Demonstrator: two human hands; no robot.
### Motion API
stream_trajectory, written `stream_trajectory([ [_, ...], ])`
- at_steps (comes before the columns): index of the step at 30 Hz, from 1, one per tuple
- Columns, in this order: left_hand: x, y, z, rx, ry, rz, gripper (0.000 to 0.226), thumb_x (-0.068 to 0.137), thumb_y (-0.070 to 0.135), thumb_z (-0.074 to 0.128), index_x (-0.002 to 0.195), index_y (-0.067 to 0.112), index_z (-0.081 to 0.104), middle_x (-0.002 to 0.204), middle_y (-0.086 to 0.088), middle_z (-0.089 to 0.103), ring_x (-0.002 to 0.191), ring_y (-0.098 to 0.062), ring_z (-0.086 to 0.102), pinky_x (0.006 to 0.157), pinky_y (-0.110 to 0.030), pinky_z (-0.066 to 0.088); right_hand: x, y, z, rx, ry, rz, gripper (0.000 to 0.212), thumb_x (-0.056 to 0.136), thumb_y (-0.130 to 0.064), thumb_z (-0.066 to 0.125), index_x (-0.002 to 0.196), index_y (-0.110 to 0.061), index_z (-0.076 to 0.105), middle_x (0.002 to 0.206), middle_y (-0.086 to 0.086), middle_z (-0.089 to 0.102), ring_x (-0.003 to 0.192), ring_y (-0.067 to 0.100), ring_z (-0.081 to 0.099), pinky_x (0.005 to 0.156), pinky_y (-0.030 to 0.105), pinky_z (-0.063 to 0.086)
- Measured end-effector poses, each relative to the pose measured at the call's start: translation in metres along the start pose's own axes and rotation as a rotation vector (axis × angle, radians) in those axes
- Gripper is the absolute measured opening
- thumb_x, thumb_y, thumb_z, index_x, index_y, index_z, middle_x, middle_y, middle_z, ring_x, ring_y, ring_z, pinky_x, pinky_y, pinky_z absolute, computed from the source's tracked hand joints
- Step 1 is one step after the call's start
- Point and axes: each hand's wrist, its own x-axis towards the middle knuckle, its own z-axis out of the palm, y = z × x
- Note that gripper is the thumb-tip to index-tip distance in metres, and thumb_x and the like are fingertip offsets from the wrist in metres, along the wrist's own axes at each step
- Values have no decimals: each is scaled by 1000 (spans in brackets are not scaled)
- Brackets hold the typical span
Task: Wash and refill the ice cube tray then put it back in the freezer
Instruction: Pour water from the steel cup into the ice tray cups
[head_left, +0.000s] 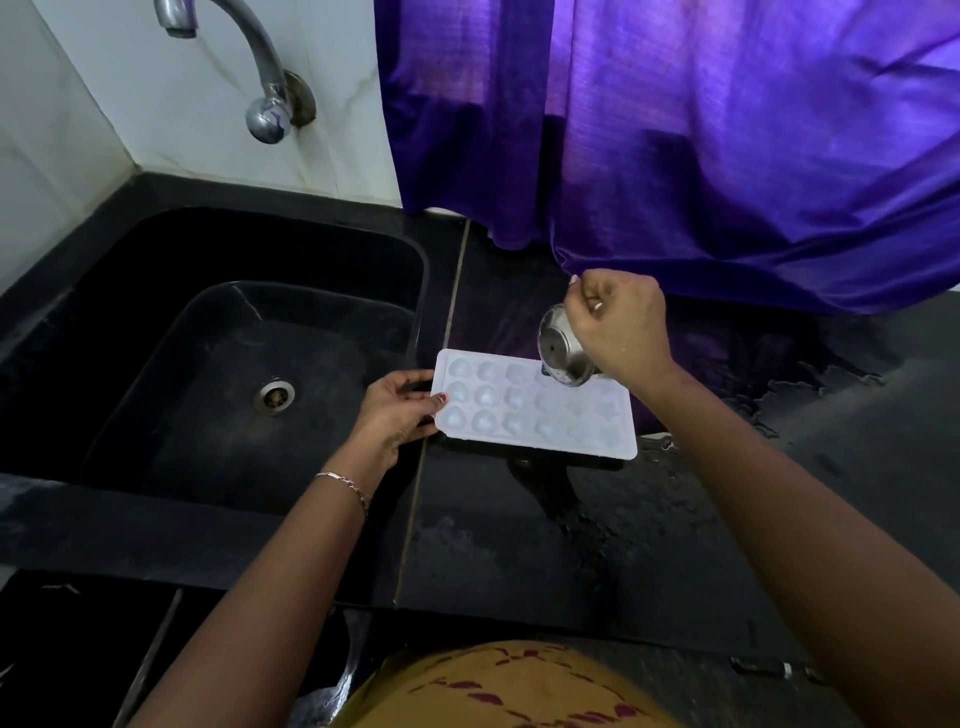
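Forearms extended, left hand pinches the ice cube tray; right hand grips a tilted steel cup.

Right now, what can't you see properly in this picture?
Head view:
- Water left in the steel cup: shiny metal, too small to tell.
- Cells of the ice cube tray beneath the cup and right hand: covered.
- Water level in the other cells: too pale to tell.
- Freezer: outside the frame.
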Motion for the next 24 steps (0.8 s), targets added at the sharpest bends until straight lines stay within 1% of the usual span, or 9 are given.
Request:
stream_trajectory([
  [2, 0, 0, 0, -4, -3, -1, 39, 83, 0, 72, 120, 8, 62, 90, -6, 70, 82, -16, 70, 55, -22, 57, -1, -7, 1, -22, -10, -109, 41, 89, -18, 53, 53, -18, 33, 45, -7, 31, 41, 12, 31, 55, 23, 27],
  [5, 1, -1, 0, -12, -7, -1, 38, 83, 0, 72, 119, 6, 63, 90, -6, 69, 81, -16, 69, 55, -22, 57, -2, -15, 4, -47, -10, -240, 39, 84, -13, 56, 55, -20, 32, 47, -10, 29, 42, 10, 27, 63, 23, 32],
  [8, 3, -3, -1, -7, -7, 5, 37, 83, 0, 72, 119, 7, 64, 94, -8, 69, 83, -17, 69, 59, -24, 59, -1, -22, 7, -62, 3, -317, 42, 80, -7, 60, 56, -22, 30, 48, -11, 28, 43, 11, 26, 63, 27, 35],
  [10, 3, -4, -1, -6, -6, 7, 37, 83, 0, 72, 118, 8, 64, 95, -9, 69, 84, -17, 70, 62, -26, 60, -1, -25, 8, -81, 3, -357, 42, 79, -7, 61, 55, -22, 30, 48, -10, 29, 43, 12, 28, 62, 29, 38],
  [12, 4, -4, -1, -7, -5, 10, 37, 82, 1, 72, 117, 9, 65, 96, -9, 70, 86, -18, 70, 64, -27, 60, -1, -26, 9, -100, 0, -390, 40, 78, -8, 60, 55, -22, 31, 48, -9, 30, 44, 13, 29, 64, 32, 42],
  [14, 4, -5, -2, -10, -5, 11, 36, 82, 1, 73, 117, 9, 65, 96, -9, 70, 86, -18, 70, 63, -27, 59, -1, -26, 10, -112, -3, -422, 40, 77, -7, 61, 56, -23, 31, 50, -10, 30, 46, 12, 30, 65, 34, 43],
  [21, 5, -5, -2, -15, -7, 11, 36, 83, 1, 72, 116, 10, 65, 94, -8, 70, 83, -17, 70, 62, -27, 58, -1, -26, 10, -135, -25, -439, 40, 78, -7, 61, 57, -23, 30, 51, -11, 29, 46, 11, 30, 66, 31, 40],
  [24, 4, -5, -1, -23, -7, 11, 35, 83, 1, 72, 116, 9, 65, 91, -6, 70, 79, -15, 70, 58, -24, 58, -2, -26, 10, -116, -24, -421, 41, 78, -6, 61, 57, -24, 31, 51, -12, 30, 46, 10, 29, 67, 28, 37],
])
